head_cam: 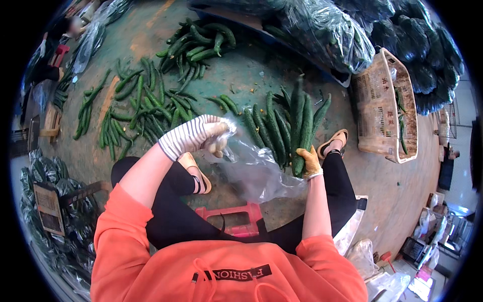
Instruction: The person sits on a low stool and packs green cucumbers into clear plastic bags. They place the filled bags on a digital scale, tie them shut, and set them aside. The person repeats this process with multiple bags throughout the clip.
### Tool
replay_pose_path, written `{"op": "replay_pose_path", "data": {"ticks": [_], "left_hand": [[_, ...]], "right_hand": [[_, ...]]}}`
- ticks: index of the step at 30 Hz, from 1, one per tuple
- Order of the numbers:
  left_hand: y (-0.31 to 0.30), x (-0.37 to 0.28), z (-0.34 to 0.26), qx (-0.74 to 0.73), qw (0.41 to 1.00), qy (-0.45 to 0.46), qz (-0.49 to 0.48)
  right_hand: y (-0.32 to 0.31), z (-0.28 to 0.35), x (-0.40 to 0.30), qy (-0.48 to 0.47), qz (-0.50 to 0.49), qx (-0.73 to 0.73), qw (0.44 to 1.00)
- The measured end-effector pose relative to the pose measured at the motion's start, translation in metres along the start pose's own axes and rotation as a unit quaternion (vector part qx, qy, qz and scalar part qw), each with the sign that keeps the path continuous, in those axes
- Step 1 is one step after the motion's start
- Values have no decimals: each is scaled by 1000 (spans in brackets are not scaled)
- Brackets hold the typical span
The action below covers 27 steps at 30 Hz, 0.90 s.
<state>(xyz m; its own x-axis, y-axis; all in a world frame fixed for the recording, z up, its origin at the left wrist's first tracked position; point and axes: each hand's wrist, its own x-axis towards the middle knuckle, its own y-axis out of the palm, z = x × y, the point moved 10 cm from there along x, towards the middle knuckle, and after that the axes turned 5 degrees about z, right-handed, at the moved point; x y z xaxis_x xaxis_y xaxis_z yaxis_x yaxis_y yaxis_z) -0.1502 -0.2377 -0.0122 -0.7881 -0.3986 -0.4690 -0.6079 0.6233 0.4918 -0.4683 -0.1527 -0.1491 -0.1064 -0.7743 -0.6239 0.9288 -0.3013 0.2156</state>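
My left hand [209,136], in a striped knit glove, pinches the edge of a clear plastic bag [249,170]. The bag hangs loosely between my knees and looks empty. In a yellowish glove, my right hand [310,161] grips a few long green cucumbers [302,117] near their lower ends, holding them upright. Just left of these, a row of cucumbers [273,132] lies on the floor. A loose heap of cucumbers [151,104] spreads over the floor beyond my left hand. Farther off is a denser pile of cucumbers [200,39].
A pink plastic stool [245,219] is beneath me. To the right a cream plastic crate [377,109] stands with several cucumbers inside. Filled plastic bags [328,34] are stacked at the back right, more bagged produce [45,181] at left. Another person [56,34] is at the far left.
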Motion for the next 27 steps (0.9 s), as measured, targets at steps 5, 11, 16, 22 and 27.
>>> {"op": "replay_pose_path", "data": {"ticks": [5,11,16,22,27], "left_hand": [[11,4,5,-75,996,-40,15],[-9,13,18,-73,996,-53,-29],[-68,-9,-29,-192,975,66,-85],[-101,-19,-12,-190,967,12,-170],[-104,-16,0,-146,958,0,-246]], "right_hand": [[111,52,-55,-92,184,135,969],[202,37,-57,-168,267,67,947],[198,-46,-31,-107,230,0,967],[155,-134,-31,-63,117,-84,988],[142,-111,-54,-130,2,-279,952]]}}
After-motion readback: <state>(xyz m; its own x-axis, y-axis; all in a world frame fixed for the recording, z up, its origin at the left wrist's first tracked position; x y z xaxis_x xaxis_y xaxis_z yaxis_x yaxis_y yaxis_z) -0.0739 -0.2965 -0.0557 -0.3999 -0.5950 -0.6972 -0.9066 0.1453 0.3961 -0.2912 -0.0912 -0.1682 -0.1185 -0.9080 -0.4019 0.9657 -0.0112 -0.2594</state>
